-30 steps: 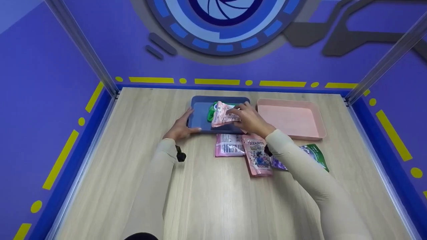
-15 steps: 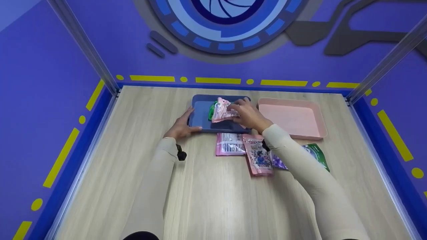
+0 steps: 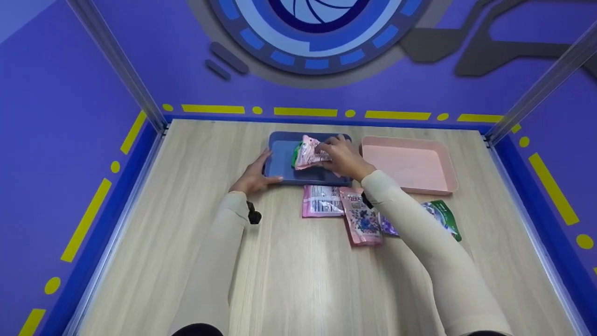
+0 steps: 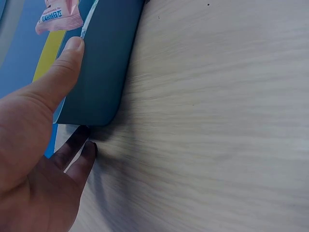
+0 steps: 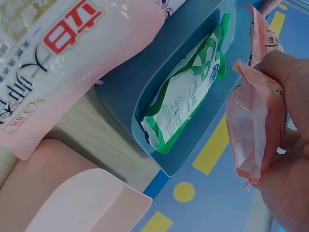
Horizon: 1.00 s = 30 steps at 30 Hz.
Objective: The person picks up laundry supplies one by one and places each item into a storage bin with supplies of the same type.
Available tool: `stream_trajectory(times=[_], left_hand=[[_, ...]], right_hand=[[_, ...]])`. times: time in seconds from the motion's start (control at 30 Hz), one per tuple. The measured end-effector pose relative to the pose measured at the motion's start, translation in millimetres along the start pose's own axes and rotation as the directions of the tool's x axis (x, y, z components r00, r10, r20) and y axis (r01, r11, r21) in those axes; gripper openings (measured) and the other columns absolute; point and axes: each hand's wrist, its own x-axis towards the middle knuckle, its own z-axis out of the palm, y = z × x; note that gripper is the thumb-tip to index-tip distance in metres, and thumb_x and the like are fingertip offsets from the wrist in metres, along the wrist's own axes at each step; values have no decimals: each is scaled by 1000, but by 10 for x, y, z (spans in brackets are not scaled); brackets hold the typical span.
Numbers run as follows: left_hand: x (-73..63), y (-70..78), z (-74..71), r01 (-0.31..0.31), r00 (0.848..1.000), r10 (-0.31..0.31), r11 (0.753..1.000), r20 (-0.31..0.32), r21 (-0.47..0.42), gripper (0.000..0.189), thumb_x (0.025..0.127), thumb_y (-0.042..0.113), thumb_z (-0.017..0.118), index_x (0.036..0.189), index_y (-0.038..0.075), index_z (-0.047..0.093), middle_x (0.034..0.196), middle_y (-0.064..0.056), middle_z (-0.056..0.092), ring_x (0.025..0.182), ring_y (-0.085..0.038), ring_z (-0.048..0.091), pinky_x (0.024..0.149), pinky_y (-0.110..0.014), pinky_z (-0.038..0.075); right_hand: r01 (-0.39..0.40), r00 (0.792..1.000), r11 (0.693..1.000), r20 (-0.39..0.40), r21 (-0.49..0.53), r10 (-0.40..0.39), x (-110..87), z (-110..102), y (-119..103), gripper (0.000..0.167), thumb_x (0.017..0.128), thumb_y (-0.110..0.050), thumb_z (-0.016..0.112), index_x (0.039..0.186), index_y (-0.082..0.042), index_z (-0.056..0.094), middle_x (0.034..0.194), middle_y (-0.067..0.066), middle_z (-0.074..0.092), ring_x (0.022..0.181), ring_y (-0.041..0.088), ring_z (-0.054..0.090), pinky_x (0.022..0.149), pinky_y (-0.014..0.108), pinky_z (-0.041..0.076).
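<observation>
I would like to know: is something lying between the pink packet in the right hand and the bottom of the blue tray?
Yes, partly: a green-and-white packet lies in the blue tray, and in the head view the pink packet overlaps it. Further left inside, nothing visible stands in the way.

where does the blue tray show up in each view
Head: the blue tray is near the centre, left of the pink tray.
Left wrist: upper left, beside the left hand.
Right wrist: upper middle, slanting, with a green-and-white packet inside.
Shared landmark: the yellow wall stripes.
</observation>
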Motion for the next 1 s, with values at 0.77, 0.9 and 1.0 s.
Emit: stream_trajectory(times=[0.77, 0.9, 1.0], left_hand=[[23, -35, 5, -2, 1000, 2, 1000, -16, 12, 100, 90, 33, 81, 167, 22, 17, 173, 3, 3, 158, -25, 7, 127, -44, 12], [25, -26, 1, -1, 1000, 1, 1000, -13, 13, 99, 91, 31, 80, 167, 22, 16, 173, 3, 2, 158, -25, 7, 127, -44, 12], [21, -29, 6, -19, 1000, 19, 1000, -8, 15, 98, 92, 31, 80, 166, 20, 17, 174, 2, 2, 158, -26, 6, 127, -44, 12]], right_hand=[[-48, 996, 999, 70, -4, 48, 129, 132, 32, 35, 94, -24, 78, 128, -20, 70, 133, 12, 66, 117, 33, 51, 100, 53, 45], [-51, 996, 999, 75, 2, 51, 148, 156, 25, 36, 94, -24, 77, 130, -21, 70, 135, 12, 64, 118, 32, 50, 102, 52, 44], [-46, 996, 999, 80, -5, 47, 161, 177, 26, 35, 95, -23, 76, 129, -20, 69, 134, 13, 64, 118, 33, 50, 104, 54, 44]])
